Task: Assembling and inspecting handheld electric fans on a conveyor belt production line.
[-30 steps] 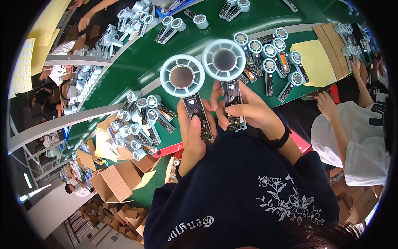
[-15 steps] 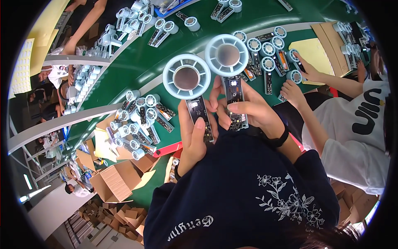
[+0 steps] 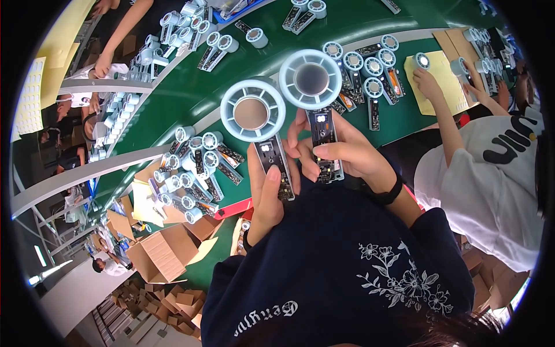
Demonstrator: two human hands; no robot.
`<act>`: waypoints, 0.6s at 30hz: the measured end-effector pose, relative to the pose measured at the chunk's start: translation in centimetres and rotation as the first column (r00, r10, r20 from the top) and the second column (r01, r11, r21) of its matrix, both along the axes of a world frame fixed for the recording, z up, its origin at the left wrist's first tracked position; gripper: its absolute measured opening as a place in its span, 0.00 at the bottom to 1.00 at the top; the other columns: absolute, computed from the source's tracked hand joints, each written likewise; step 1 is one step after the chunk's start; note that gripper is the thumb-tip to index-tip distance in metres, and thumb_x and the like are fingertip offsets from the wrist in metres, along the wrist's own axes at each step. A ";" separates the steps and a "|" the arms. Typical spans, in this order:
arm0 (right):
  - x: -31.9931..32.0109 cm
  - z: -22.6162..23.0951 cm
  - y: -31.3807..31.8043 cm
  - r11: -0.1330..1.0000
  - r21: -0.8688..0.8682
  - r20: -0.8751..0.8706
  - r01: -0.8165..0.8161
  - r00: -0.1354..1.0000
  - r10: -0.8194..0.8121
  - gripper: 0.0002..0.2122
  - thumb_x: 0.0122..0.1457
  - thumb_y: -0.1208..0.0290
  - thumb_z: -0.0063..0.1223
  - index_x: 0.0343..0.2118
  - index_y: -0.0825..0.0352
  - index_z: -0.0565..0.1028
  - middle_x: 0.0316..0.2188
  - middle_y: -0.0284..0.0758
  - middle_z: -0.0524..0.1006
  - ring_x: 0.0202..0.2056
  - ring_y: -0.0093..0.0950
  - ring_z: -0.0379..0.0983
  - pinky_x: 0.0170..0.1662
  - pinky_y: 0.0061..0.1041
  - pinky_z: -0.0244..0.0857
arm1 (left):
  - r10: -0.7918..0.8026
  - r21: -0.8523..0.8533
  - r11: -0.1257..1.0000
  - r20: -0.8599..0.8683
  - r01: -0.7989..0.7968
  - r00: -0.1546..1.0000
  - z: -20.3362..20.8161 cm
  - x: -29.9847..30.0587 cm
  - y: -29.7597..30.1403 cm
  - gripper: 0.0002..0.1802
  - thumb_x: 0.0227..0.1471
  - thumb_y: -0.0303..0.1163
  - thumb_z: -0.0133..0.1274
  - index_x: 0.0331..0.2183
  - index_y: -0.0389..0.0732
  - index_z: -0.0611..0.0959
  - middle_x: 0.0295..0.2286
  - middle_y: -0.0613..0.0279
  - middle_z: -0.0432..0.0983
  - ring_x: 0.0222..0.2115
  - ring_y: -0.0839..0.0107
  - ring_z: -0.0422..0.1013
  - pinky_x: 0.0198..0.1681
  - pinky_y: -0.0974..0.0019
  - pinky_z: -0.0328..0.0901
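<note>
Two partly assembled handheld fans are raised side by side in front of me, each with a round light-blue head and a bare circuit board along its handle. My left hand (image 3: 267, 199) grips the board handle of the left fan (image 3: 250, 113), thumb pressed on the board. In my right hand (image 3: 355, 153) is the handle of the right fan (image 3: 311, 79), also with the thumb on its board. Small white lights glow on both boards. The two fan heads nearly touch, the right one slightly higher. Parts of both handles are hidden by my fingers.
On the green table, a pile of similar fans (image 3: 196, 168) lies at left, and another group (image 3: 373, 66) at right. A co-worker in a white shirt (image 3: 480, 173) handles fans over a yellow sheet (image 3: 442, 87). An open cardboard box (image 3: 162, 251) stands at lower left.
Both fans have shifted slightly left in my hands, and the lit marks on their boards look different. The co-worker's hands have moved away to the far right with fans.
</note>
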State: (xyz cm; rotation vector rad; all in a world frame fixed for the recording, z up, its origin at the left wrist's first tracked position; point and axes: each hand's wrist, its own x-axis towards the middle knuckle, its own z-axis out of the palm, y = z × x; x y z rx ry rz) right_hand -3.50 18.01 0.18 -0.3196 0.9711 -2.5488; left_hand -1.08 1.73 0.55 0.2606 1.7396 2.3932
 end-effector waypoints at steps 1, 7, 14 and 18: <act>0.0 0.0 0.0 1.000 0.009 -0.018 0.012 1.000 -0.012 0.23 0.52 0.68 0.50 0.47 0.71 0.57 0.35 0.43 0.68 0.22 0.26 0.69 0.26 0.25 0.64 | -0.026 0.002 1.000 -0.007 0.026 1.000 0.2 -0.1 -0.2 0.31 0.55 0.43 0.42 0.51 0.32 0.54 0.36 0.53 0.65 0.17 0.75 0.64 0.17 0.77 0.57; -0.2 0.1 0.1 0.997 -0.080 0.058 0.013 0.998 -0.009 0.21 0.55 0.64 0.47 0.46 0.72 0.57 0.34 0.44 0.68 0.21 0.26 0.68 0.23 0.24 0.63 | -0.048 0.080 0.996 0.006 0.048 0.999 0.0 -0.5 0.0 0.30 0.56 0.42 0.41 0.52 0.32 0.54 0.36 0.53 0.66 0.18 0.75 0.65 0.17 0.77 0.58; -0.4 -0.5 0.1 0.999 -0.007 0.010 0.040 0.999 -0.040 0.20 0.58 0.66 0.43 0.48 0.72 0.56 0.33 0.45 0.69 0.18 0.26 0.68 0.20 0.22 0.63 | 0.003 0.043 0.999 0.132 -0.009 0.991 1.4 -0.7 0.8 0.26 0.57 0.39 0.40 0.51 0.34 0.54 0.33 0.53 0.66 0.16 0.73 0.66 0.13 0.76 0.59; -0.4 -0.1 0.0 0.978 0.127 -0.107 0.165 0.983 -0.151 0.19 0.60 0.68 0.40 0.49 0.73 0.54 0.33 0.45 0.69 0.18 0.26 0.69 0.19 0.22 0.65 | -0.006 0.055 0.999 0.122 -0.001 0.992 0.7 -0.6 0.6 0.26 0.58 0.38 0.38 0.52 0.35 0.54 0.33 0.53 0.65 0.15 0.73 0.65 0.13 0.75 0.59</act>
